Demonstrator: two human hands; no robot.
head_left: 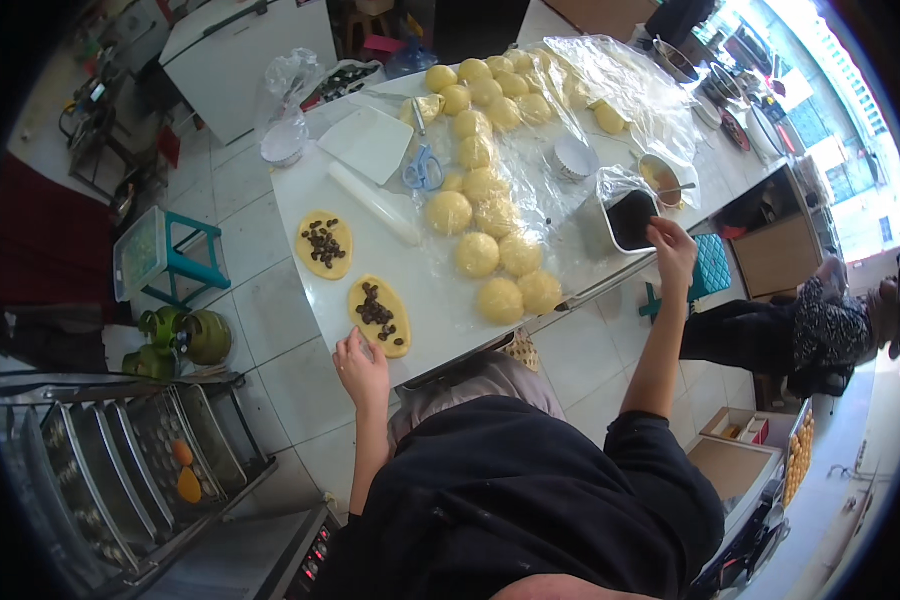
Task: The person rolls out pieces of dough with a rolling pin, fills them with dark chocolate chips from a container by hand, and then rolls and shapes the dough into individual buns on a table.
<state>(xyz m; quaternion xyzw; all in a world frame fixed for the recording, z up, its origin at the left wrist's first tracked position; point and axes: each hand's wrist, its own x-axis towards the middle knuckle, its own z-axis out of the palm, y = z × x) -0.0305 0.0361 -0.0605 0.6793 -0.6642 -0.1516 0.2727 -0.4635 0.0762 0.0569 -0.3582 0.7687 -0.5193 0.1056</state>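
Note:
My left hand [360, 365] rests on the white table's near edge [315, 310], touching the rim of a flattened oval of yellow dough [382, 315] topped with dark bits. A second topped oval of dough [324, 244] lies further out. My right hand [672, 250] reaches over to a square tub of dark filling [630, 218], fingers pinched at its rim; whether it holds any filling I cannot tell. Several round dough balls [490, 225] lie on clear plastic sheet between the hands.
A white rolling pin [375, 202], blue scissors [423, 168], a white board [368, 143] and a small bowl with a spoon [660, 178] sit on the table. A rack of metal trays [120, 460] stands at left, with green gas cylinders [180, 340]. Another person [800, 330] sits at right.

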